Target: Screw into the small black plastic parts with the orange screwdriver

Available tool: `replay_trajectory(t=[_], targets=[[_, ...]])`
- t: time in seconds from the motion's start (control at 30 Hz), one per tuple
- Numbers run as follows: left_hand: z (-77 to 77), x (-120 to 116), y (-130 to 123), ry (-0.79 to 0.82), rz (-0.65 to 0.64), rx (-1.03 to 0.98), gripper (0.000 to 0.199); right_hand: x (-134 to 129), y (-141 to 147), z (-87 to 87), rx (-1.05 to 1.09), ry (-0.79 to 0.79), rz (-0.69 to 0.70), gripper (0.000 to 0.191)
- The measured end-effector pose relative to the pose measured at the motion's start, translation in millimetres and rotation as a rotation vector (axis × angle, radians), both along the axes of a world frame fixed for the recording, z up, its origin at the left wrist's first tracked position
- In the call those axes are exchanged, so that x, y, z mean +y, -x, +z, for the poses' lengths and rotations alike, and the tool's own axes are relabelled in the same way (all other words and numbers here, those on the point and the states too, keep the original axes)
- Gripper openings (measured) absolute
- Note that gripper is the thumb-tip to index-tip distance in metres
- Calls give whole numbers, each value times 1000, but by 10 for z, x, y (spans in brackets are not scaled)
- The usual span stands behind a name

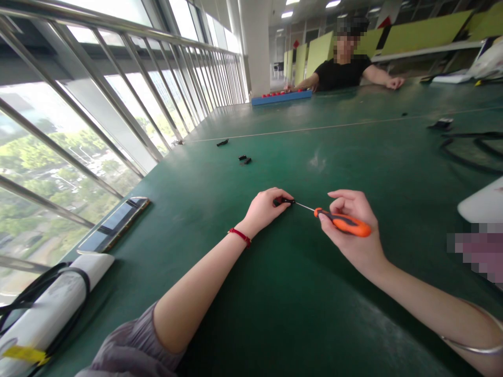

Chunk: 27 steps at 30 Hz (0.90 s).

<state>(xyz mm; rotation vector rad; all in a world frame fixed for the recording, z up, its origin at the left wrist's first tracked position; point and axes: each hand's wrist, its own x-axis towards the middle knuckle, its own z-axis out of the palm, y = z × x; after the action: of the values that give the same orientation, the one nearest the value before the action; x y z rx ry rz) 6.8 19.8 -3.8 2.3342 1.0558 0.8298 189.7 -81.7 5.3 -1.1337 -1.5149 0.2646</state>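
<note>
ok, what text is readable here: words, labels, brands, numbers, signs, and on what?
None legible.
Yellow tag on the white bar: too blurred to read.
Orange-and-black screwdriver: no marking readable.
Red shapes in the background: too small to tell any lettering.

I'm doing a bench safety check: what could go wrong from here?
The screwdriver might slip off the small black part and jab the left hand, which pinches it close to the tip. That part could also twist free, as only this hand appears to steady it. The smartphone lies near the edge of the table, so a bump might knock it off.
</note>
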Motion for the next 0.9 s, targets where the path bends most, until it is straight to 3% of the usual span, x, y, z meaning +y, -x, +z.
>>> replay_trajectory(t=[0.23,0.43,0.53,0.67,0.8,0.9], targets=[[-3,4,-3,-12,-7,0,18,-31,-1,-3,-35,101,31,13],[-21,13,-5,-12,0,-5,17,6,7,-2,1,-37,-44,17],[-21,13,-1,-13,-4,-5,18,6,1,-6,14,28,2,27],[-17,11,0,-18,-6,-6,18,-18,-8,-5,-53,99,23,15],[-15,12,-4,-16,1,-5,18,-4,-2,-2,-46,5,-18,14],[-13,11,-5,-11,3,-4,18,24,-1,-13,7,-73,-30,27]])
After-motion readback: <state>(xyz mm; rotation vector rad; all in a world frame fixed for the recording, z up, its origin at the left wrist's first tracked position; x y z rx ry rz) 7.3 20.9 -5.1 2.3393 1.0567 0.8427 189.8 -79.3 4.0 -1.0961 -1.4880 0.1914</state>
